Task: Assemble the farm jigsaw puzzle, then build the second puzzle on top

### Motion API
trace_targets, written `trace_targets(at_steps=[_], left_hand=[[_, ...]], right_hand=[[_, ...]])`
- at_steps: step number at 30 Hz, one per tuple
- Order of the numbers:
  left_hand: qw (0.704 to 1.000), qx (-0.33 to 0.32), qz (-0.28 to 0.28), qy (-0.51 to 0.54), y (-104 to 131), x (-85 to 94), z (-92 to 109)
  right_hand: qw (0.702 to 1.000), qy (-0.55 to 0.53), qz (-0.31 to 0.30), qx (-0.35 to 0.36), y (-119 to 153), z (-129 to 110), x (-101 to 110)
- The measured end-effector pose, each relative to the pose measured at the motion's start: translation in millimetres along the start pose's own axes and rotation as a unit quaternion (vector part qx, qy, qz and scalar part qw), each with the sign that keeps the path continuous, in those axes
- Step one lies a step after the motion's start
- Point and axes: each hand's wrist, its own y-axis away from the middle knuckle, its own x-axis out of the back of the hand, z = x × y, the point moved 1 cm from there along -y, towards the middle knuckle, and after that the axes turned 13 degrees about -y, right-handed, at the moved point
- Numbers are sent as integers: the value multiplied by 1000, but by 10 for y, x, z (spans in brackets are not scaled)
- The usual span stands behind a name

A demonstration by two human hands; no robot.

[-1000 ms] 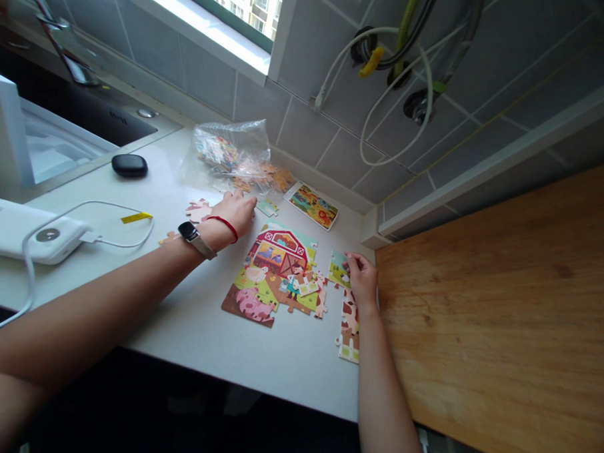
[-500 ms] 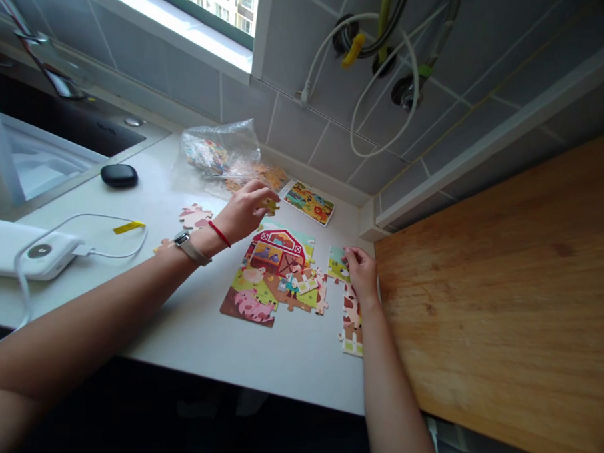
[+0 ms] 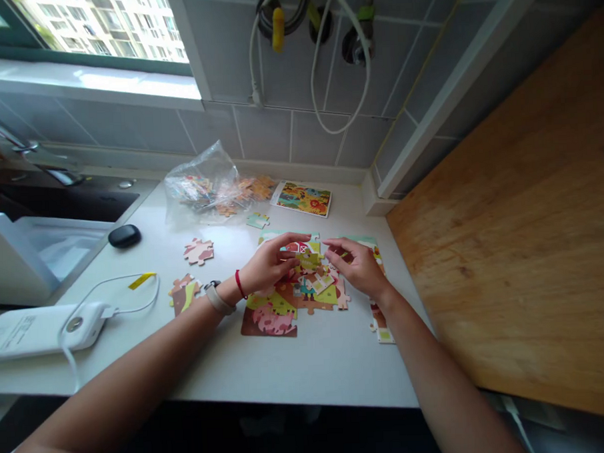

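My left hand (image 3: 269, 262), with a red cord and a watch at its wrist, is over the partly joined farm jigsaw (image 3: 273, 319). Its thumb and fingers hold a green-yellow puzzle piece (image 3: 309, 261) above the barn picture. From the other side my right hand (image 3: 358, 267) comes close to that piece, thumb and forefinger apart; contact is hard to make out. A small loose piece (image 3: 323, 283) lies on top of the jigsaw. Partly under my right hand and forearm is a joined strip of pieces (image 3: 385, 334) with a brown patch.
Loose pieces (image 3: 199, 251) lie left of the jigsaw, and a pale green piece (image 3: 258, 220) lies behind it. Farther back are a clear bag of pieces (image 3: 200, 191) and a picture card (image 3: 303, 198). A white power bank (image 3: 46, 330) and a wooden panel (image 3: 507, 244) flank the counter.
My left hand has brought the green-yellow piece down over the barn. My right hand has left the side strip and moved left toward the piece. The head view has shifted.
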Motion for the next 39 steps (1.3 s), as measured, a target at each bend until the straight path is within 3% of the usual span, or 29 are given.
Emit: trace_targets(at_steps=[5, 11, 14, 17, 23, 30, 39], left_hand=[[998, 51, -6, 36, 32, -66, 100], [997, 53, 43, 29, 40, -133, 81], [995, 12, 63, -77, 51, -127, 83], [965, -48, 68, -248, 51, -109, 118], [915, -121, -27, -383, 60, -150, 107], [867, -110, -146, -464, 113, -210, 3], [853, -104, -198, -472, 102, -208, 47]], right_hand=[[993, -94, -56, -37, 40, 9, -143], [989, -134, -33, -52, 20, 84, -134], [996, -74, 48, -22, -44, 152, 22], [996, -13, 87, -23, -90, 250, 161], [995, 21, 94, -36, -104, 392, 157], [993, 67, 100, 8, -91, 359, 117], [988, 118, 98, 26, -86, 313, 134]])
